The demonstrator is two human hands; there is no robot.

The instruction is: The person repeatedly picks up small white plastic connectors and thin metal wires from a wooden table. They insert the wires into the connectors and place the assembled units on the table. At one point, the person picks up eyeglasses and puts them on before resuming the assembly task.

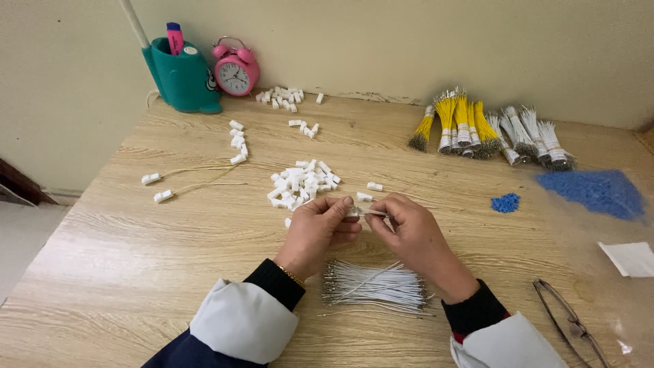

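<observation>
1. Head view, the hands: The left hand [319,230] and the right hand [409,232] are meeting above the middle of the wooden table [136,272]. The fingertips of both are pressing together around a small white connector [355,212], and a thin white wire [376,213] is running from it into the right hand's pinch. The piece is hovering just above the tabletop, between the two hands.

2. Head view, near the hands: A loose bunch of white wires [371,286] is lying flat just below the wrists. A pile of white connectors [300,184] is sitting just beyond the left fingers, with a few strays beside it.

3. Head view, left side: Two finished connectors with pale wires [157,187] are lying well apart from the hands. A short row of white connectors [237,142] is lying above them. A teal pen holder [182,78] and a pink alarm clock [235,70] are standing against the wall, with more scattered connectors [286,97] near them.

4. Head view, right side: Bundles of yellow wires [460,126] and bundles of white wires [535,143] are lying at the far edge. A large heap of blue pieces [593,193] and a small blue heap [505,202] are sitting nearer. A white paper slip [630,257] and a pair of glasses [569,324] are resting by the right sleeve.
</observation>
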